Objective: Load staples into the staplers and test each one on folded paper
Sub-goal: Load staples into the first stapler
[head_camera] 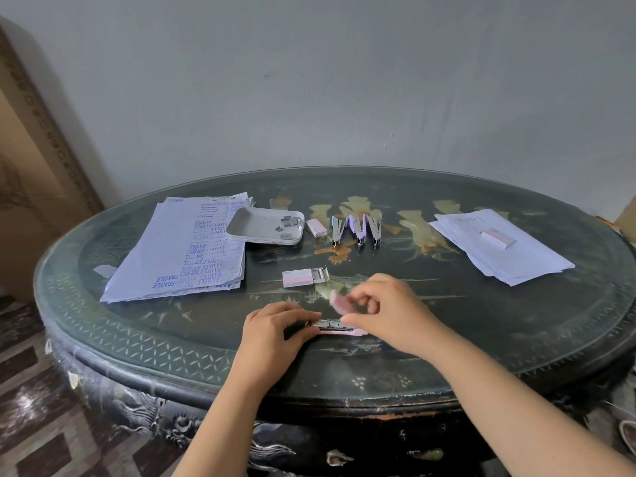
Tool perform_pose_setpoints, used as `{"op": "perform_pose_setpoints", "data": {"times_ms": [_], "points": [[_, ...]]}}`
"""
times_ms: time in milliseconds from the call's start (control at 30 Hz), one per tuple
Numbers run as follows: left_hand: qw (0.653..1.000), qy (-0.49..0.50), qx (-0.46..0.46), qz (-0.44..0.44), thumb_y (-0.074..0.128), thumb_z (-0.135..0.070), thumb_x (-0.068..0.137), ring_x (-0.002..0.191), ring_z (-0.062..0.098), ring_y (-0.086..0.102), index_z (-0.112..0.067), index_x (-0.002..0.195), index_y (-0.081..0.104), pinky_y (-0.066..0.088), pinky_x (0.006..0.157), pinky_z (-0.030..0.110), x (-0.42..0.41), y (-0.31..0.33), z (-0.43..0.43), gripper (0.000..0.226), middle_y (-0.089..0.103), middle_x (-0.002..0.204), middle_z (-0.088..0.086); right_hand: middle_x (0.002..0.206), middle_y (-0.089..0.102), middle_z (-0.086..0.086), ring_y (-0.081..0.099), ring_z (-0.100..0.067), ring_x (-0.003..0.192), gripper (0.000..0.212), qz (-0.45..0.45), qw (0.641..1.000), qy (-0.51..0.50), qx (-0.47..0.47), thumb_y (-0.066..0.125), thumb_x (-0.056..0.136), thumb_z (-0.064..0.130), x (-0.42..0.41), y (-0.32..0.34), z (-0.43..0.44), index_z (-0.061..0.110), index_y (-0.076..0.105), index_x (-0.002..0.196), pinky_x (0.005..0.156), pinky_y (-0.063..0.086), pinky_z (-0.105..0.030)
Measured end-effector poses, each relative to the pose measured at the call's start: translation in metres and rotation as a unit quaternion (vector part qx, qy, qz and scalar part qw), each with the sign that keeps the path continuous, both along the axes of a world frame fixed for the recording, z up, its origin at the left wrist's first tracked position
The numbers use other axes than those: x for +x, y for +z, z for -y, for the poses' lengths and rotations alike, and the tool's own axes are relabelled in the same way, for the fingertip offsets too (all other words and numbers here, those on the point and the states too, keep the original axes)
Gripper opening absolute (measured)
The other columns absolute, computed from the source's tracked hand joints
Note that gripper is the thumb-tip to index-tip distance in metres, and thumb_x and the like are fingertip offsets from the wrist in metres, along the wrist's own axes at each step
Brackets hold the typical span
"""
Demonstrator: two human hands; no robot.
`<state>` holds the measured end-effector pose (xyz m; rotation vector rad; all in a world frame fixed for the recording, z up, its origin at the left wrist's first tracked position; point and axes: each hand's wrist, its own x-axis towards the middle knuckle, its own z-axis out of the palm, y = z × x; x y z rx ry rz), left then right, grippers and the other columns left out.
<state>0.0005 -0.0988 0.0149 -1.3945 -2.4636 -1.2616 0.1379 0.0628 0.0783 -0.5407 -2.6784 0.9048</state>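
Observation:
A pink stapler (335, 326) lies swung open near the table's front edge, its metal staple channel showing. My left hand (275, 325) holds the channel's left end down. My right hand (385, 311) is at the stapler's right end, fingers curled around the blurred pink top cover. An opened pink staple box (303, 277) lies just behind the hands. Three more staplers (358, 228) stand in a row farther back, with a small staple box (316, 227) to their left.
A white tray (261, 223) holding loose staple strips rests on a stack of printed papers (179, 249) at the left. Another paper pile (499, 249) with a staple box (499, 237) lies at the right. The dark oval table (155, 342) stands against a wall.

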Motion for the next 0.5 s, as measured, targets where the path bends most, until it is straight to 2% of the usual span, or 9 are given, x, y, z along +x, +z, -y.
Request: {"op": "perform_pose_setpoints", "data": {"times_ms": [133,233,300,400,433,500], "points": [[1.0,0.0,-0.003,0.008,0.064,-0.05,0.077,0.091,-0.001,0.062,-0.036,0.104,0.07,0.05,0.088,0.039,0.001,0.002,0.001,0.031,0.067,0.094,-0.022,0.101,0.057,0.015,0.053,0.001,0.091,0.023,-0.053,0.998,-0.001,-0.027,0.075,0.079,0.037,-0.007,-0.027,0.006,0.032,0.072,0.101,0.079,0.04,-0.018],[0.996,-0.008,0.017,0.09,0.051,-0.051,0.078,0.103,-0.003,0.06,-0.039,0.118,0.063,0.043,0.1,0.041,0.0,0.004,0.002,0.044,0.069,0.1,-0.024,0.109,0.064,0.014,0.059,0.002,0.092,0.031,-0.127,0.992,-0.014,-0.015,0.079,0.075,0.029,-0.001,-0.04,0.007,0.027,0.073,0.105,0.082,0.045,-0.015],[0.991,-0.029,0.015,0.13,0.043,-0.061,0.076,0.11,-0.002,0.056,-0.041,0.12,0.061,0.037,0.105,0.041,-0.001,0.006,0.003,0.051,0.068,0.111,-0.02,0.118,0.065,0.004,0.064,-0.004,0.098,0.032,-0.172,0.985,-0.01,0.018,0.082,0.072,0.019,0.001,-0.049,0.01,0.026,0.073,0.102,0.091,0.05,-0.022],[0.992,-0.04,-0.038,0.117,0.047,-0.087,0.064,0.122,-0.003,0.046,-0.042,0.129,0.054,0.029,0.111,0.036,-0.002,0.008,0.005,0.08,0.06,0.124,-0.021,0.125,0.064,-0.003,0.062,-0.023,0.111,0.035,-0.173,0.983,0.002,0.058,0.082,0.072,0.017,0.001,-0.062,0.015,0.032,0.067,0.1,0.097,0.048,-0.04],[0.992,-0.039,-0.059,0.107,0.05,-0.09,0.057,0.124,-0.002,0.044,-0.041,0.133,0.05,0.028,0.112,0.036,-0.002,0.008,0.005,0.09,0.058,0.124,-0.022,0.124,0.064,0.001,0.06,-0.022,0.111,0.037,-0.162,0.985,0.004,0.054,0.081,0.073,0.019,0.001,-0.063,0.014,0.034,0.065,0.102,0.096,0.048,-0.041],[0.992,-0.04,-0.066,0.095,0.058,-0.09,0.049,0.12,0.001,0.048,-0.043,0.13,0.052,0.032,0.11,0.037,-0.003,0.006,0.004,0.093,0.06,0.117,-0.022,0.116,0.062,0.014,0.055,-0.009,0.11,0.042,-0.121,0.993,0.001,0.001,0.08,0.074,0.028,0.002,-0.059,0.012,0.044,0.058,0.106,0.096,0.045,-0.029]]}}
